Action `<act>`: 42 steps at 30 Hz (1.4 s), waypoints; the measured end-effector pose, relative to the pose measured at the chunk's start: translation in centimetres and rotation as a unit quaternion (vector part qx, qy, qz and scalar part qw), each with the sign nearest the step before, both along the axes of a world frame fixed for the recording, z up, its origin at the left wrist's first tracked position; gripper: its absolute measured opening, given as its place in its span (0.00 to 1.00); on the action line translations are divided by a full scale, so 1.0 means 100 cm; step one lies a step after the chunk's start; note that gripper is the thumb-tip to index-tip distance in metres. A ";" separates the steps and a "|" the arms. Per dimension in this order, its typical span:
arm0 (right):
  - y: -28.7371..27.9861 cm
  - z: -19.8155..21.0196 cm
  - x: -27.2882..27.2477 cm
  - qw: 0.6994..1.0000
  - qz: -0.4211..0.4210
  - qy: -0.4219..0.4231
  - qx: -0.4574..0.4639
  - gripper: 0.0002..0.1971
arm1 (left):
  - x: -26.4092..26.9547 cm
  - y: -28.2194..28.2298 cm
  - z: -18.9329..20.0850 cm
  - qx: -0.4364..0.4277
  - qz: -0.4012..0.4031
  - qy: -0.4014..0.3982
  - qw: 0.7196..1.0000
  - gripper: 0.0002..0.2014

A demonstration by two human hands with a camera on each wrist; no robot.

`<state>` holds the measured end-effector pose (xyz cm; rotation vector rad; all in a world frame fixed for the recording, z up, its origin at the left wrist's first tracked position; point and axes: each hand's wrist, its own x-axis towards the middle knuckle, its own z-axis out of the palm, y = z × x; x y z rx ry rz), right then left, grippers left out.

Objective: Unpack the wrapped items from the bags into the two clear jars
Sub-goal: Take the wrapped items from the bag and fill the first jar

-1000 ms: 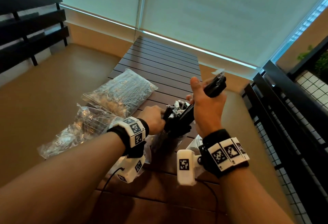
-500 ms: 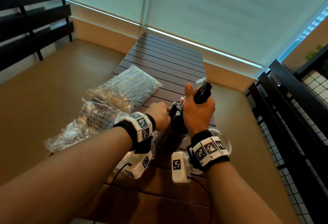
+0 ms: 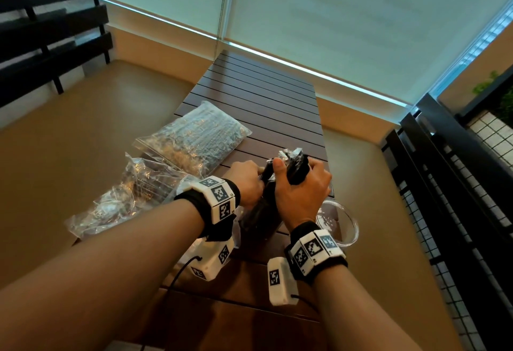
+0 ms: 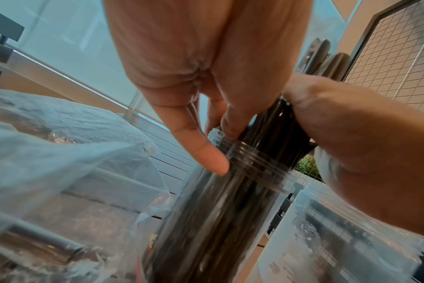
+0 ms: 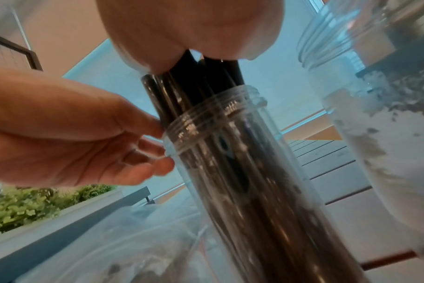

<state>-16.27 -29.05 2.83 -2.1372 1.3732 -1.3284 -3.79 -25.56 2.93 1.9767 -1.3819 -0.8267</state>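
A tall clear jar [image 3: 258,218] packed with black wrapped items [image 5: 201,76] stands upright on the dark slatted table [image 3: 263,95]. My left hand [image 3: 247,182] pinches its threaded neck [image 4: 259,164] between the thumb [image 4: 206,157] and the fingers. My right hand [image 3: 297,177] grips a bundle of the black wrapped items [image 3: 298,168] from above. The bundle's lower ends sit inside the jar mouth and its clear wrapper tips stick up above the fist. A second clear jar [image 3: 342,225] with whitish contents stands just to the right.
Two clear plastic bags lie left of the jars: a full flat one [image 3: 194,136] farther back and a crumpled one [image 3: 125,192] nearer. A black railing with mesh [image 3: 458,198] runs along the right. The table's right edge is close to the second jar.
My right hand has come down with the black bundle, from raised above the jar to its mouth. My left hand has stayed on the jar's neck.
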 end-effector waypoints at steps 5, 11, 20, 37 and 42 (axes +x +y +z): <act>-0.006 0.026 -0.006 0.994 0.058 -0.088 -0.019 0.35 | -0.002 -0.002 -0.001 0.002 0.011 -0.039 0.999 0.12; -0.010 0.051 0.001 0.978 0.107 0.086 -0.158 0.22 | -0.002 -0.005 -0.003 0.001 0.007 -0.030 1.000 0.13; -0.010 0.003 -0.009 0.942 0.102 0.312 -0.069 0.33 | 0.001 0.001 -0.001 0.006 -0.027 -0.039 0.999 0.14; 0.064 0.017 0.032 0.791 0.304 0.525 -0.082 0.07 | 0.111 0.072 -0.009 0.085 0.120 -0.225 0.963 0.21; 0.068 -0.019 0.056 0.760 0.323 0.563 0.033 0.09 | 0.133 0.103 -0.052 0.227 0.102 -0.237 0.939 0.24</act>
